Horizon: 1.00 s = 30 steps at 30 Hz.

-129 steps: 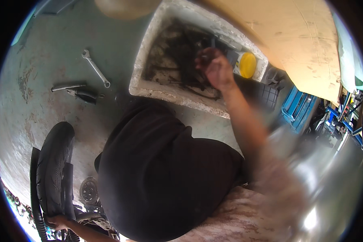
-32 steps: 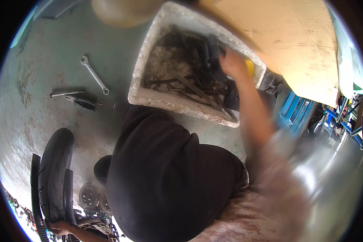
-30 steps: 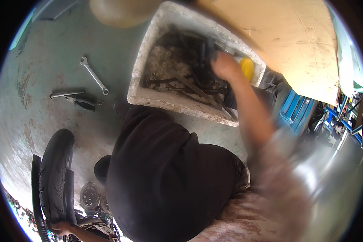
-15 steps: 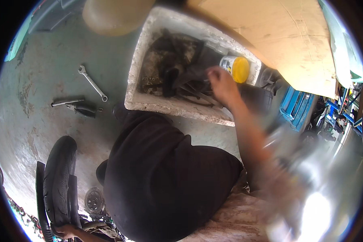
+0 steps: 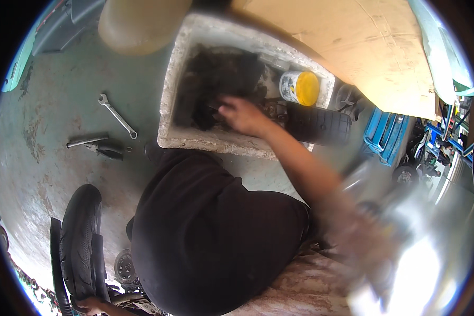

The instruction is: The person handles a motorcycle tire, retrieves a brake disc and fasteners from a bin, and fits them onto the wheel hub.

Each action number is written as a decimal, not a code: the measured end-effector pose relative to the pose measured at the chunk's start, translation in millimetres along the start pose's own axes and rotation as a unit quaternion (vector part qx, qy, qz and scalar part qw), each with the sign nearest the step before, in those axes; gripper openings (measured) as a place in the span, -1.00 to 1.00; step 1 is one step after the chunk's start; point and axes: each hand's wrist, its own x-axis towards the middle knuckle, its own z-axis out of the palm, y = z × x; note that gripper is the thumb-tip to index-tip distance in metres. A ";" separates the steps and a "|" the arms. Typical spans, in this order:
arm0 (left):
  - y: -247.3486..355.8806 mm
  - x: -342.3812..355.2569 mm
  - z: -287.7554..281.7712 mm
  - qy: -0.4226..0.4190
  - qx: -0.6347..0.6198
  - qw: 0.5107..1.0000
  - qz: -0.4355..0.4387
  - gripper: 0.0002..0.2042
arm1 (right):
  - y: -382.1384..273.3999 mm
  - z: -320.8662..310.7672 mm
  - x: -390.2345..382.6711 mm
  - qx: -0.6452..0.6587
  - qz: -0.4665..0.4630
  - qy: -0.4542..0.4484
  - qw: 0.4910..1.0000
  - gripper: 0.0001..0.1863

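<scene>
My right hand (image 5: 242, 116) reaches into a dirty white foam box (image 5: 166, 105). Its fingers are pinched together at the edge of a dark, crumpled, rag-like thing (image 5: 221, 68), which is blurred and fills the left part of the box. A tub with a yellow lid (image 5: 307, 88) lies tipped on its side in the box's right end. Down at the lower left, my left hand (image 5: 91, 305) is at the bottom of a black motorcycle tyre (image 5: 79, 242). Its fingers are partly hidden there, and its grip cannot be made out.
A combination wrench (image 5: 117, 116), pliers (image 5: 108, 150) and a metal rod (image 5: 87, 141) lie on the floor left of the box. Cardboard (image 5: 347, 42) borders its far side. A black ribbed part (image 5: 321, 125) and a blue toolbox (image 5: 387, 134) are to the right.
My right hand has moved left and slightly down inside the box, away from the tub. The dark rag-like thing now spreads over the box's left part. My left hand stays by the tyre.
</scene>
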 end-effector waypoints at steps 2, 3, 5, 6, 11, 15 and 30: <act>-9.0 1.9 2.8 -0.009 -0.021 1.000 0.021 -0.61 | -9.6 16.1 -10.7 -0.025 -0.019 -0.025 0.999 -0.60; -14.6 3.2 5.7 -0.008 -0.015 1.000 0.022 -0.61 | -11.2 19.2 -12.8 -0.037 -0.029 -0.036 0.998 -0.60; -19.9 4.1 7.0 -0.009 0.000 1.000 0.025 -0.61 | -1.0 19.3 -16.3 -0.030 -0.015 0.028 0.999 -0.62; -21.3 3.2 6.9 -0.007 -0.008 1.000 0.024 -0.61 | 3.9 17.0 -18.0 -0.026 -0.009 0.059 0.998 -0.62; -58.8 14.4 15.1 0.005 0.025 0.998 0.054 -0.61 | 68.6 -37.8 13.3 -0.065 0.098 0.251 0.961 -0.60; 1.1 -0.6 2.9 0.002 0.006 0.999 0.034 -0.61 | 78.8 -65.0 44.7 0.235 0.234 0.115 0.937 -0.62; -18.9 6.6 5.6 0.003 0.022 0.997 0.077 -0.70 | 2.7 -151.3 -59.1 -0.368 0.248 0.118 0.888 -0.56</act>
